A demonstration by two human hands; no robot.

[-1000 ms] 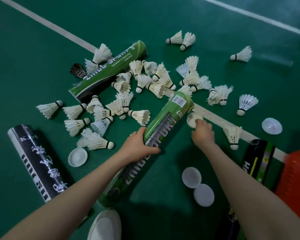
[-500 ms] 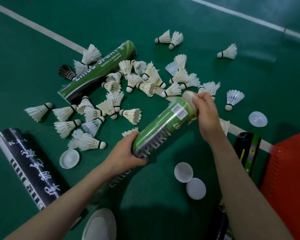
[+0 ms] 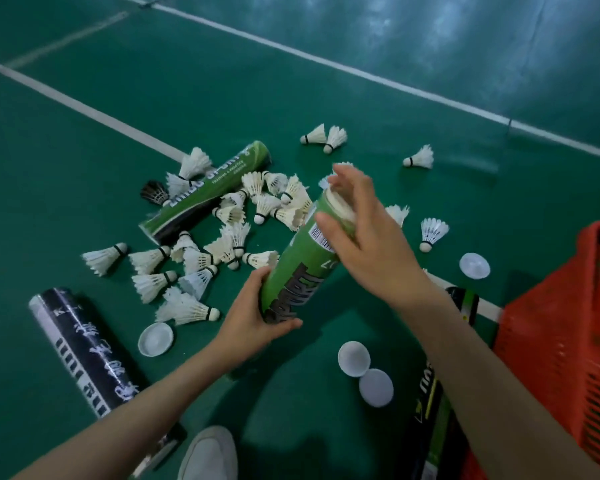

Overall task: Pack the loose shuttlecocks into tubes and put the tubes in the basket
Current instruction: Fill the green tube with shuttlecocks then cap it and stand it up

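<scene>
Green cardboard tube (image 3: 302, 271), light and easily dented, is tilting in your left hand (image 3: 253, 318), which is wrapping its middle, while your spread-fingered right hand (image 3: 364, 244) is pressing the white plastic cap (image 3: 340, 206) above.

Shuttlecocks (image 3: 222, 244) crowd left; caps (image 3: 354, 358) below

Two green tubes (image 3: 298, 271) and two black tubes (image 3: 80, 351), four in all. Roughly two dozen white shuttlecocks (image 3: 184, 310), heaped too closely for an exact tally, plus one black shuttlecock (image 3: 153, 192). Four loose white caps (image 3: 155, 339), one orange basket (image 3: 551, 341), one white shoe (image 3: 208, 452).
</scene>
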